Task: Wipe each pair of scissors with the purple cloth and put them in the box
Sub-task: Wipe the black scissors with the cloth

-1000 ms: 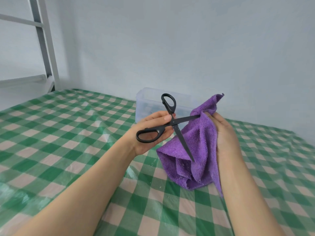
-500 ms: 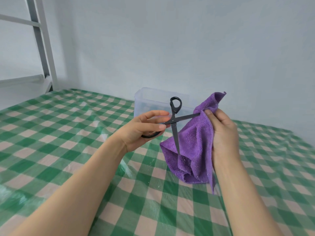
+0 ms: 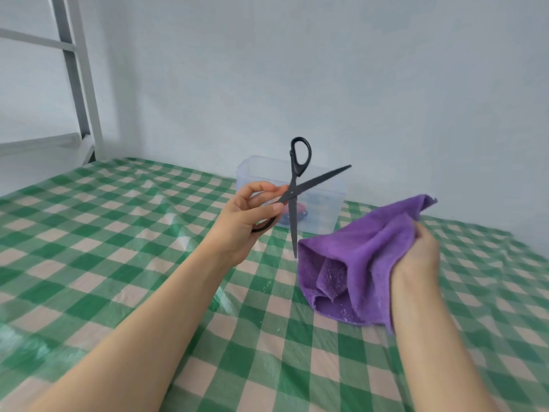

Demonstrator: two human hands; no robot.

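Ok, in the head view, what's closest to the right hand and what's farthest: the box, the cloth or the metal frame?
1. The cloth: held in the right hand.
2. The box: behind it, to the left.
3. The metal frame: far left, by the wall.

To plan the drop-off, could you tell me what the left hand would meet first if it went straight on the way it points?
Probably the clear plastic box: the left hand, holding the open black scissors, points towards it, though depth is unclear.
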